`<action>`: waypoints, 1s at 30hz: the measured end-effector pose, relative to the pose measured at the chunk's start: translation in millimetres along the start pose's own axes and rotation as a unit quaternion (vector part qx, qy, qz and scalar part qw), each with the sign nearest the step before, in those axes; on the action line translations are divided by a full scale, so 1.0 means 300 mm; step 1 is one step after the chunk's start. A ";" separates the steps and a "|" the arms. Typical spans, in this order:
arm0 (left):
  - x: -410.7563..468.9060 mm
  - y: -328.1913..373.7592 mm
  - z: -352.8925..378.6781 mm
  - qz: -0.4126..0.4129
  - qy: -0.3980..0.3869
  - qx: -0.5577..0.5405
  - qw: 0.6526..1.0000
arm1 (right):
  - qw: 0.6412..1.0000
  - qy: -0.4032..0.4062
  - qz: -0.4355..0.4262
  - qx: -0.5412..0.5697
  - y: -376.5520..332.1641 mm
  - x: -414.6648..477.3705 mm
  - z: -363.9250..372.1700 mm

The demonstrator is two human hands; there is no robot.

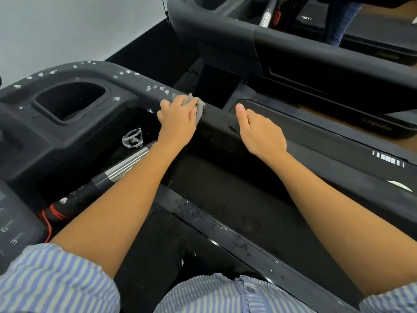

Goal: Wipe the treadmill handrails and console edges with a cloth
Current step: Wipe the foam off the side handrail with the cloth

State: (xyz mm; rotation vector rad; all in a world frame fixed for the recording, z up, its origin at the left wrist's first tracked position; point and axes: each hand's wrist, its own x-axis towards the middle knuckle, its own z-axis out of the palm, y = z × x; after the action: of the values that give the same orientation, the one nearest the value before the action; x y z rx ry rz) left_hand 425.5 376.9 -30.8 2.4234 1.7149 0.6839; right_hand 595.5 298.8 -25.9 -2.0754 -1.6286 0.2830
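Note:
A black treadmill handrail [216, 114] runs from the console [67, 114] toward the lower right. White foam blobs [158, 88] dot its curved upper edge and the console rim. My left hand [178, 123] presses a small grey cloth [198, 107] onto the rail just past the last blobs. My right hand [259, 129] rests on the same rail a little to the right, thumb up and fingers curled over the far side, holding nothing else.
A cup-holder recess [70, 100] sits in the console. A chrome and black grip bar [121, 166] with a red ring and cord lies below it. The treadmill deck [225, 199] is beneath my arms. Another treadmill [293, 46] stands beyond, with a person's legs at the top right.

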 end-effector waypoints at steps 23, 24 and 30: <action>-0.020 0.034 0.028 0.018 0.033 -0.055 0.998 | 1.000 0.015 -0.013 -0.024 0.001 -0.002 0.014; -0.040 0.043 0.030 0.032 0.041 -0.065 0.997 | 1.000 0.014 -0.012 -0.024 0.000 -0.001 0.015; -0.101 0.038 0.043 0.090 0.046 -0.036 0.994 | 0.999 0.020 -0.021 -0.029 0.001 0.000 0.022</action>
State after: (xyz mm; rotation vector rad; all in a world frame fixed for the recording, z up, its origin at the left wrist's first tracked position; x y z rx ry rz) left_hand 432.6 347.2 -47.8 2.5544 1.4841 0.8773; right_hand 592.7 300.5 -31.7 -2.0732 -1.6722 0.1803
